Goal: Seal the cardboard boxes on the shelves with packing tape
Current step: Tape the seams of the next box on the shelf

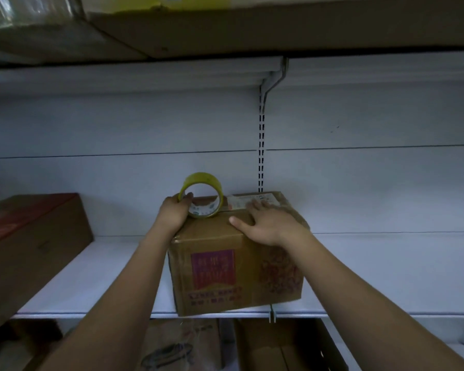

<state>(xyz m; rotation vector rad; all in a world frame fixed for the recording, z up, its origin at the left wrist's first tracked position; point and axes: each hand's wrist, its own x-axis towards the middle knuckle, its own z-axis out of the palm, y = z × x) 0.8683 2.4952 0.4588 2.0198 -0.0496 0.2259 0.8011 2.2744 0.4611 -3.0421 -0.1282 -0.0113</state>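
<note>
White shelf (359,274), taped box (225,263), tape roll (202,195)

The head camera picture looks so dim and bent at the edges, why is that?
Head view: the light is low and bluish, so the cardboard box and its red label look soft and grainy; the wide lens bows the shelf lines and stretches the forearms; the yellow tape roll in the left hand stays the brightest thing.

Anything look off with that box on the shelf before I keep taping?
Slightly. The cardboard box sits askew on the white shelf, its front bottom edge overhanging the lip. The left hand grips the tape roll; the right hand presses the top flat.
</note>
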